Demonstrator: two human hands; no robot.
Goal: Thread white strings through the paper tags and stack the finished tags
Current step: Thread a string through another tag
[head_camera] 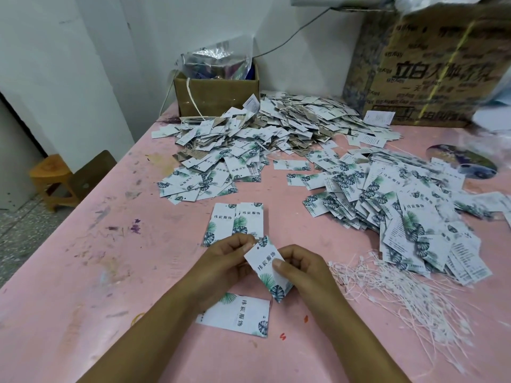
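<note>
Left hand (pixel 224 261) and right hand (pixel 301 269) pinch a tag (pixel 264 268), partly hiding it.

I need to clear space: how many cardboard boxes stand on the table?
2. A small open box sits at the back, behind the tag pile; a large printed box stands at the back right. More may be off-frame.
</note>
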